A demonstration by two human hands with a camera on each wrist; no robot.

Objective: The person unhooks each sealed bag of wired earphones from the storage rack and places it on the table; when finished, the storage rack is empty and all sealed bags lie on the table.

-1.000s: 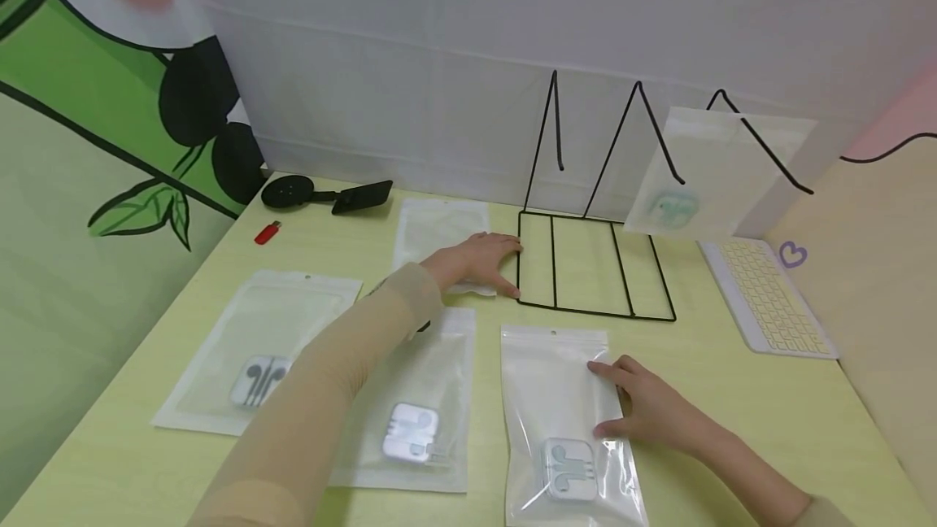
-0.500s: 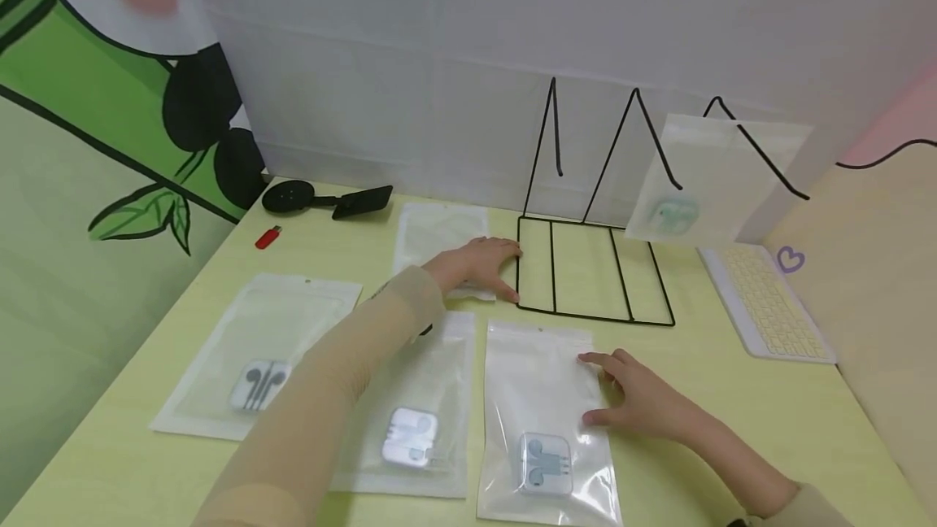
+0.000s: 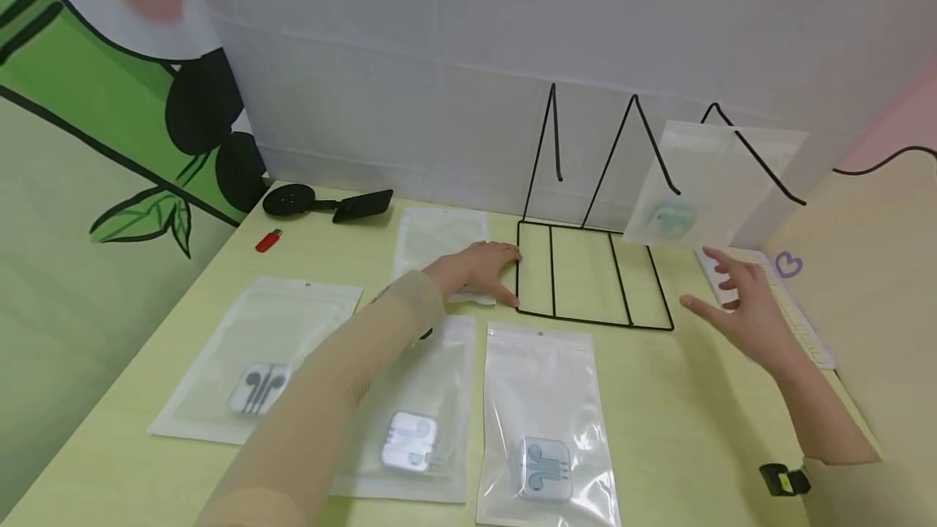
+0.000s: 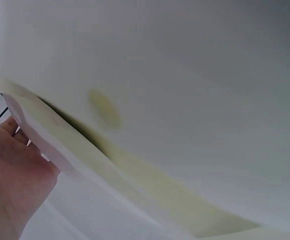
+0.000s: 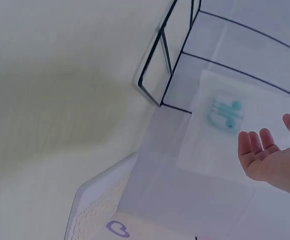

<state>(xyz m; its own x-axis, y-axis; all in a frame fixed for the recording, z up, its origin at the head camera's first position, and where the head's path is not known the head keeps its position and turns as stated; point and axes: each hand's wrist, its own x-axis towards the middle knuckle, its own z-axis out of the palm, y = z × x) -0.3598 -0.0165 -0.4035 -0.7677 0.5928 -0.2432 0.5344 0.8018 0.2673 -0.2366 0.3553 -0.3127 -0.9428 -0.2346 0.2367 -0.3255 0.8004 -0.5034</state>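
My left hand [image 3: 479,268] rests at the left side of a black wire rack [image 3: 554,275], thumb and fingers spread and touching its base wire. A white pouch [image 3: 439,234] lies under that hand; in the left wrist view, a white pouch with a hang hole [image 4: 185,100] fills most of the picture. My right hand [image 3: 754,315] is raised at the right of the rack, fingers parted, holding nothing. Just above it a translucent pouch [image 3: 717,177] with teal earphones hangs on the rack's right hook. A pouch with boxed earphones [image 3: 542,397] lies in front of the rack.
Two more pouches with cased earphones, one in the middle [image 3: 439,364] and one at left [image 3: 285,315], lie on the table. A black folding object [image 3: 322,203] and a red USB stick [image 3: 268,241] sit back left. A white keyboard [image 3: 805,332] is partly behind my right hand.
My right hand has let go of the front pouch after sliding it left, then risen up and right toward the hanging pouch. My left hand stays at the rack.
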